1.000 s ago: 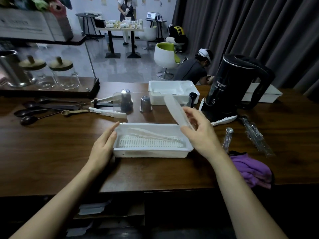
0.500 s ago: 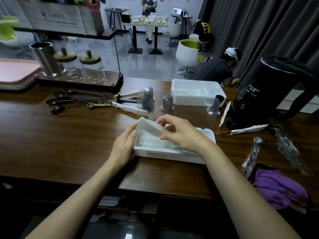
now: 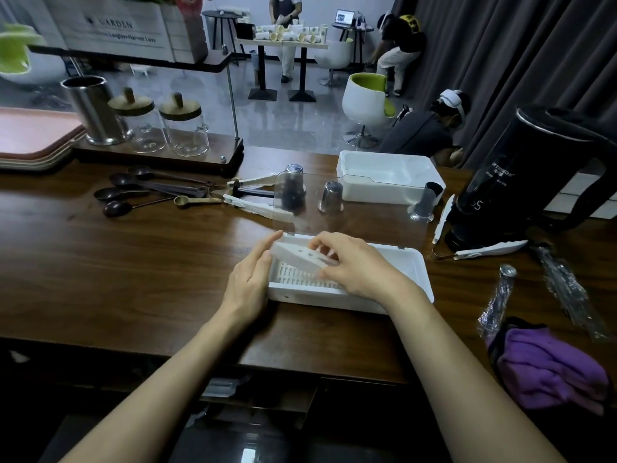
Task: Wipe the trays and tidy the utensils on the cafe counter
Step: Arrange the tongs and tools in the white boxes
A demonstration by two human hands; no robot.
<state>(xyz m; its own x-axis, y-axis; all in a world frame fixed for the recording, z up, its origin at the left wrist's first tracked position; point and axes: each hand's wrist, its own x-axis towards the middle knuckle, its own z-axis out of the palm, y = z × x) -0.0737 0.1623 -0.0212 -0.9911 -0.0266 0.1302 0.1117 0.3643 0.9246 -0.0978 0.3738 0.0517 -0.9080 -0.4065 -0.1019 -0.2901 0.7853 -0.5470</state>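
Your right hand [image 3: 364,269] is pinching the tilted white insert [image 3: 293,257]; your left hand [image 3: 248,282], fingers straight, is touching its end; the crate [image 3: 113,35] is showing "GARDEN".

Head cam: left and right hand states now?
Left hand: open, straight fingers against the white insert's left end.
Right hand: fingers curled on the white insert, holding it.

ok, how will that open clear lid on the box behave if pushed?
The lid probably swings rather than slides: it stands upright, hinged at the back rim of the box. Thin and transparent, so likely light, somewhat flexible.
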